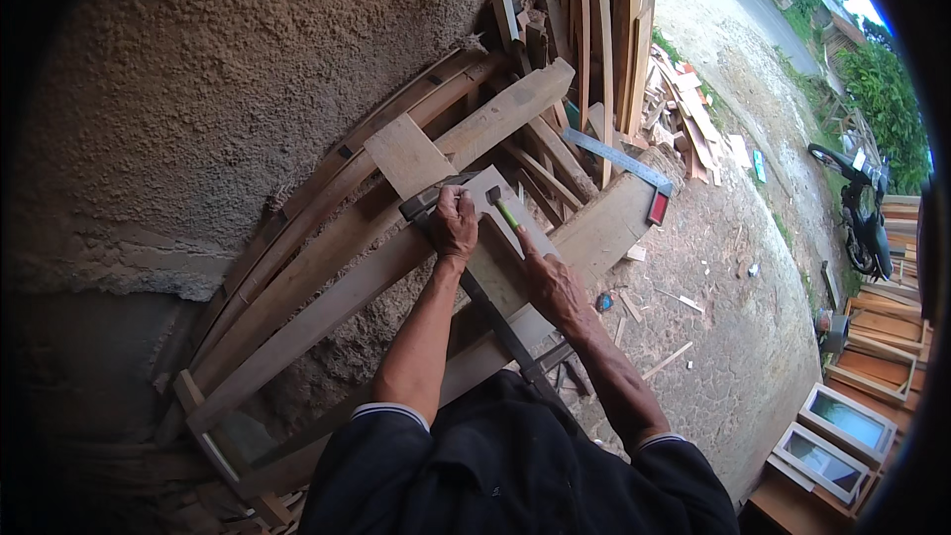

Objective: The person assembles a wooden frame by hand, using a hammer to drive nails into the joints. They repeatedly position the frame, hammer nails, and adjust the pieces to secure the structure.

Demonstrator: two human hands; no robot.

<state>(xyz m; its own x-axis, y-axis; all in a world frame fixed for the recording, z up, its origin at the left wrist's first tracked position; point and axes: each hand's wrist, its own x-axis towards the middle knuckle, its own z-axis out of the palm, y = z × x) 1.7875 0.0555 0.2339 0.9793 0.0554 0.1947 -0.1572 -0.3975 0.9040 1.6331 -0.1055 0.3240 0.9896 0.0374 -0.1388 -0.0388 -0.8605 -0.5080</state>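
My left hand (456, 226) is closed at the upper end of a long dark bar clamp (497, 317), its fingers curled beside the clamp's jaw (420, 204). The clamp lies across a wooden frame in front of me. In my right hand (551, 282) is a small green-handled hammer (508, 215), its dark metal head resting on or just above a pale wooden piece (485, 181). A short wide board (408, 156) lies beyond the left hand. To the right, a metal try square (619, 160) with a red-marked stock lies on a thick plank (606, 228).
Long timbers (327, 312) lean along a rough wall (198, 89) at the left. Upright boards (594, 30) and a scrap-wood pile (688, 114) stand beyond. A blue tape measure (603, 303) sits on the ground. At the right are a motorcycle (864, 213) and window frames (847, 421).
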